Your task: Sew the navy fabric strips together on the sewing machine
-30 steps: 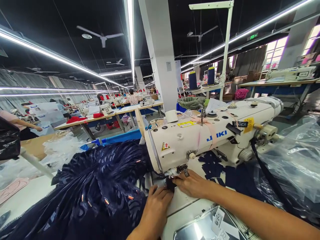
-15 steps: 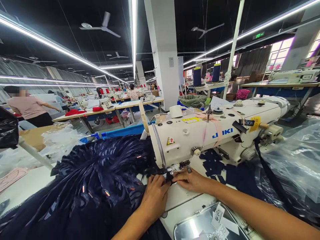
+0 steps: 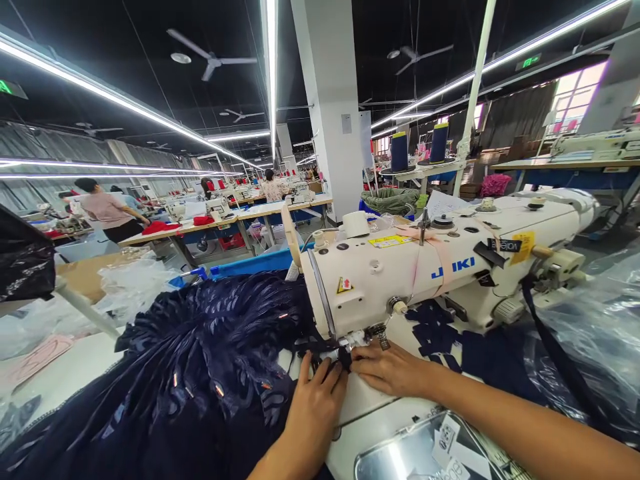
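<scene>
My left fingers (image 3: 323,373) and right fingers (image 3: 369,365) flank dark cloth (image 3: 345,358) below the machine (image 3: 370,277), likely to steady it; their grip I can't tell.

This is a garment-sewing workshop, shown by the sewing machine (image 3: 375,283), heaped navy fabric (image 3: 200,347), thread cones (image 3: 399,153) and desks (image 3: 265,209) bearing more machines (image 3: 595,145).

Bare left grip (image 3: 316,403), bare right grip (image 3: 390,371), slender ungloved fingers (image 3: 304,373), bare wrists (image 3: 429,380), bare forearms (image 3: 505,417)
</scene>
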`<state>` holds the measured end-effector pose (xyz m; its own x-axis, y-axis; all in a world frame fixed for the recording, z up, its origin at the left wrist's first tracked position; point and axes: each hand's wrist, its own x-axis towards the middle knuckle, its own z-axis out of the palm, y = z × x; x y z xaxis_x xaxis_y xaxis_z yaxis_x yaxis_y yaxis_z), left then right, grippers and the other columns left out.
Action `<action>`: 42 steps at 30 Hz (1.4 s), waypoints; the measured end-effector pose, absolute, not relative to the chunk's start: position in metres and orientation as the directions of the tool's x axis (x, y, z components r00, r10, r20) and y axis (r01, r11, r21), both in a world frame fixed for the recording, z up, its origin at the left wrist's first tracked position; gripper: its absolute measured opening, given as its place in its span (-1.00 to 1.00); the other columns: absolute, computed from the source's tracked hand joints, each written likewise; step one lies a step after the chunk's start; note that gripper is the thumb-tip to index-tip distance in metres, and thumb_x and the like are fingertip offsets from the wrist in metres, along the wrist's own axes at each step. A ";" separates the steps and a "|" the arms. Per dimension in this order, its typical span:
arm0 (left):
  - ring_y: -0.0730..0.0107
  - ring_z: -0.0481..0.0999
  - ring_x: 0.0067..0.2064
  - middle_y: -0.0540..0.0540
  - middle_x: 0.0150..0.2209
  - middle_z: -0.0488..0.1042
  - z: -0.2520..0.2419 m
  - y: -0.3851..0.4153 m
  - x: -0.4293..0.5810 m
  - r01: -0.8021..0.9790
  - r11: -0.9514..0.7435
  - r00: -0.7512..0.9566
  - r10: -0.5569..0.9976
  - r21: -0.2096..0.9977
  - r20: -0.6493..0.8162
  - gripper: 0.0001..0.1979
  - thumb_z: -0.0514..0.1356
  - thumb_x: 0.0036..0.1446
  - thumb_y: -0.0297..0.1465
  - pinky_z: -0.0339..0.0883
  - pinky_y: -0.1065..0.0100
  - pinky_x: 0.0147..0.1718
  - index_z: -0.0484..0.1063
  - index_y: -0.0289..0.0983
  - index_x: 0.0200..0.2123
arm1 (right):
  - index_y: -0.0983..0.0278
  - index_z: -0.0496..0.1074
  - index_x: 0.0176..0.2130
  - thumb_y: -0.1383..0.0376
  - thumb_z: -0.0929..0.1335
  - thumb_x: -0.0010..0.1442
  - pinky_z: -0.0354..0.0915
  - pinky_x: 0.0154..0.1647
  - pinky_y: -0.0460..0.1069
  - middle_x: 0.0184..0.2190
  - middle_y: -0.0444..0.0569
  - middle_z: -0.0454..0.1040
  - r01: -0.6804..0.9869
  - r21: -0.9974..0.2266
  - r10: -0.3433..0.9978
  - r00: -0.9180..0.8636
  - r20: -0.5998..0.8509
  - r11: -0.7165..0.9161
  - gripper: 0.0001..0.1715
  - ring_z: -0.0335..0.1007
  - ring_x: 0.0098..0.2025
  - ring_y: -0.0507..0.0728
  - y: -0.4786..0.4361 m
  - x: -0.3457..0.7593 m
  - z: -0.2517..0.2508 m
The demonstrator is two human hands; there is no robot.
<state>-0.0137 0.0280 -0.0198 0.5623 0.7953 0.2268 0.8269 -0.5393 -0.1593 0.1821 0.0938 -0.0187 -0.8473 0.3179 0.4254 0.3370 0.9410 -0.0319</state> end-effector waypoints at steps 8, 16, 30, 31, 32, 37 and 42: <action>0.07 0.19 0.09 -0.13 0.02 0.35 -0.005 0.034 -0.025 0.808 -0.583 0.588 0.798 -0.079 0.129 -0.44 -0.03 -0.12 -0.71 -0.17 -0.27 0.03 0.26 -0.24 -0.01 | 0.30 0.38 -0.19 0.36 0.23 0.15 0.27 -0.32 -0.02 -0.24 -0.01 0.40 0.381 0.048 0.323 -0.837 0.442 0.923 -0.79 0.34 -0.30 0.11 0.090 0.179 -0.020; 0.02 0.20 0.09 -0.18 0.02 0.34 0.005 0.030 -0.017 0.820 -0.569 0.572 0.816 -0.057 0.087 -0.42 -0.05 -0.14 -0.73 -0.12 -0.30 0.01 0.27 -0.29 -0.01 | 0.31 0.37 -0.17 0.36 0.23 0.15 0.29 -0.34 -0.02 -0.21 -0.01 0.40 0.391 0.055 0.332 -0.841 0.428 0.919 -0.76 0.35 -0.28 0.12 0.090 0.180 -0.020; 0.15 0.23 0.08 -0.12 0.02 0.35 0.009 0.044 -0.022 0.859 -0.509 0.503 0.860 0.062 0.091 -0.49 -0.01 -0.09 -0.70 -0.18 -0.20 0.06 0.34 -0.21 -0.07 | 0.29 0.38 -0.12 0.36 0.28 0.07 0.24 -0.10 0.04 -0.14 0.02 0.42 0.429 -0.120 0.438 -0.795 0.420 0.895 -0.68 0.37 -0.19 0.15 0.090 0.180 -0.015; 0.16 0.25 0.06 -0.11 0.01 0.36 0.009 0.046 -0.022 0.856 -0.514 0.507 0.856 0.057 0.102 -0.49 -0.01 -0.11 -0.71 -0.18 -0.20 0.06 0.35 -0.21 -0.09 | 0.29 0.39 -0.14 0.36 0.28 0.06 0.25 -0.10 0.04 -0.15 0.01 0.43 0.429 -0.142 0.447 -0.790 0.420 0.892 -0.69 0.37 -0.19 0.15 0.091 0.181 -0.016; 0.17 0.26 0.05 -0.10 -0.01 0.37 0.009 0.047 -0.023 0.852 -0.521 0.513 0.851 0.051 0.113 -0.48 -0.01 -0.11 -0.72 -0.18 -0.19 0.07 0.35 -0.21 -0.09 | 0.28 0.40 -0.17 0.36 0.28 0.05 0.26 -0.12 0.03 -0.18 0.00 0.45 0.433 -0.160 0.458 -0.782 0.424 0.887 -0.71 0.38 -0.21 0.15 0.094 0.180 -0.018; 0.25 0.34 -0.06 -0.07 -0.12 0.46 0.010 0.053 -0.023 0.845 -0.535 0.524 0.833 0.019 0.178 -0.53 -0.01 -0.09 -0.71 -0.12 -0.16 0.06 0.37 -0.22 -0.13 | 0.29 0.44 -0.32 0.39 0.23 0.10 0.32 -0.25 0.00 -0.42 -0.05 0.50 0.521 -0.265 0.579 -0.650 0.492 0.811 -0.79 0.41 -0.35 0.12 0.121 0.166 -0.039; 0.25 0.35 -0.13 -0.13 -0.28 0.47 0.001 0.053 -0.017 0.860 -0.482 0.508 0.781 -0.167 0.364 -0.83 0.07 0.04 -0.57 0.05 0.05 0.02 0.45 -0.31 -0.38 | 0.32 0.41 -0.24 0.46 0.22 0.10 0.34 -0.25 0.01 -0.30 0.00 0.48 0.547 -0.271 0.598 -0.605 0.527 0.792 -0.75 0.39 -0.26 0.13 0.146 0.152 -0.054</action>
<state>-0.0175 0.0529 0.0014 0.5078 0.7809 0.3638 0.8603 -0.4816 -0.1670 0.1519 0.1460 -0.0543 -0.6046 0.5975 0.5267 0.5467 0.7922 -0.2712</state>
